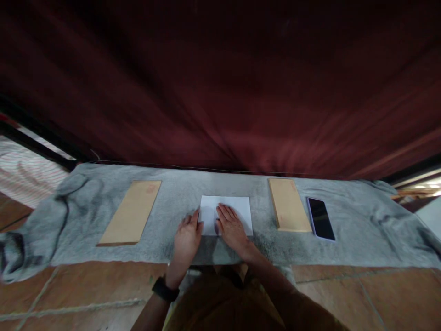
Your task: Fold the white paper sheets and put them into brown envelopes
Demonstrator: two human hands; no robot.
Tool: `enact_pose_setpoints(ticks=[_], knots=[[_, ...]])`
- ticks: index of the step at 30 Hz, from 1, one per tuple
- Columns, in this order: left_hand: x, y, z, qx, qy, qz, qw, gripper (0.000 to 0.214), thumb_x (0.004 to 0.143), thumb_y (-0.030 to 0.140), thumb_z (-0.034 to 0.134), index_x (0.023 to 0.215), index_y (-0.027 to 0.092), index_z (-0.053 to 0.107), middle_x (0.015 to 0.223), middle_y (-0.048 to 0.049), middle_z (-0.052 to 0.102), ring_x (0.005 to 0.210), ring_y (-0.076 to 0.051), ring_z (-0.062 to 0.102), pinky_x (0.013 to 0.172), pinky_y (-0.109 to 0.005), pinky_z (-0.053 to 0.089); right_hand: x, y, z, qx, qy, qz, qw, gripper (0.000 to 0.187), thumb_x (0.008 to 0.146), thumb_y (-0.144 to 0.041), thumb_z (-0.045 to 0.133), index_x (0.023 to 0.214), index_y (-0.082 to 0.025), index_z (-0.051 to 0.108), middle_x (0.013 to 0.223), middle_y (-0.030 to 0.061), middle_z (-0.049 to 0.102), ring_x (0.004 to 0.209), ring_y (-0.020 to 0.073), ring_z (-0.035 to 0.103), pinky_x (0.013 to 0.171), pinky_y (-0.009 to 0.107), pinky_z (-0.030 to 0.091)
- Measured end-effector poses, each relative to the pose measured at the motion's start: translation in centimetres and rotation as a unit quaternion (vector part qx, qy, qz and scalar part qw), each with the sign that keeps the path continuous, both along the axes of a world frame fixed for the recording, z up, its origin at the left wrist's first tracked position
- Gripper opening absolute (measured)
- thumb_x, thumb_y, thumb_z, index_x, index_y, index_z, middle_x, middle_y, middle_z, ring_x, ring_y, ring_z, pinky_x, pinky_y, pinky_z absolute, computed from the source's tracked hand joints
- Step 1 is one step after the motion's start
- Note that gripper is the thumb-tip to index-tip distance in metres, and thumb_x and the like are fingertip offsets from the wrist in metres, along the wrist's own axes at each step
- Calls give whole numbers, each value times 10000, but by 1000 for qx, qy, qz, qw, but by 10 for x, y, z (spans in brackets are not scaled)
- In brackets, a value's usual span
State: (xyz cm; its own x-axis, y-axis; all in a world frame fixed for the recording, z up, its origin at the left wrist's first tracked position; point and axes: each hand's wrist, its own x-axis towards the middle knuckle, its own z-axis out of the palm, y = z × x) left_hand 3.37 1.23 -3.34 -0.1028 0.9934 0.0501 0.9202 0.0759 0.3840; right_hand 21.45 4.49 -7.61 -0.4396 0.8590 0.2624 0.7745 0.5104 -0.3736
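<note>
A white sheet of paper [244,216], possibly folded, lies on the grey cloth in front of me. My right hand [230,227] rests flat on its middle, fingers stretched out. At the sheet's left edge is my left hand [189,234], index finger and thumb along the edge and the other fingers bent on the cloth; its fingers look apart. On the left lies a brown envelope [132,211]. To the right sits a thicker stack of brown envelopes [289,204], with a phone [321,218] beside it, its screen dark.
Grey cloth [179,184] covers the long, narrow surface and bunches up at its left end. A dark red curtain [220,101] hangs right behind it. Brown floor tiles [103,285] show below the front edge. Striped fabric [27,165] is at the far left.
</note>
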Motion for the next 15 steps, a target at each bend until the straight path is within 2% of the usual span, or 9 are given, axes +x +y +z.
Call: enact_pose_setpoints(ticks=[3, 5, 8, 11, 15], knots=[[24, 2, -7, 115, -27, -47, 992, 432, 1015, 268, 395, 1412, 160, 526, 1337, -156, 628, 1269, -271, 579, 1079, -431, 470, 1, -2, -2, 6, -13, 3, 1000, 504, 1017, -228, 417, 1503, -98, 442, 1557, 141, 451, 1456, 244, 389, 1216, 465, 329], [43, 6, -15, 137, -69, -105, 983, 488, 1038, 329, 363, 1490, 157, 429, 1482, -146, 529, 1388, -242, 486, 1141, -415, 435, 1, -4, -2, 8, -35, 9, 999, 571, 996, -244, 450, 1539, -84, 378, 1580, 159, 409, 1477, 264, 350, 1228, 481, 298], [64, 15, -30, 124, -83, -132, 980, 552, 1052, 395, 321, 1535, 129, 349, 1547, -153, 465, 1451, -246, 413, 1170, -443, 410, 4, -5, -5, 15, -77, 2, 997, 676, 961, -238, 485, 1584, -88, 268, 1609, 175, 348, 1509, 297, 275, 1239, 537, 236], [72, 19, -40, 96, -49, -124, 986, 598, 1046, 455, 312, 1537, 117, 354, 1558, -169, 449, 1472, -280, 379, 1185, -491, 376, 8, -5, -9, 24, -105, -5, 994, 688, 970, -240, 466, 1598, -107, 220, 1635, 169, 295, 1530, 302, 212, 1241, 572, 192], [73, 21, -36, 76, 6, -112, 991, 573, 1050, 421, 300, 1529, 119, 385, 1569, -152, 440, 1476, -279, 372, 1190, -482, 355, 12, -5, -9, 26, -118, -9, 993, 667, 985, -239, 432, 1599, -106, 208, 1648, 158, 267, 1540, 290, 179, 1242, 577, 180]])
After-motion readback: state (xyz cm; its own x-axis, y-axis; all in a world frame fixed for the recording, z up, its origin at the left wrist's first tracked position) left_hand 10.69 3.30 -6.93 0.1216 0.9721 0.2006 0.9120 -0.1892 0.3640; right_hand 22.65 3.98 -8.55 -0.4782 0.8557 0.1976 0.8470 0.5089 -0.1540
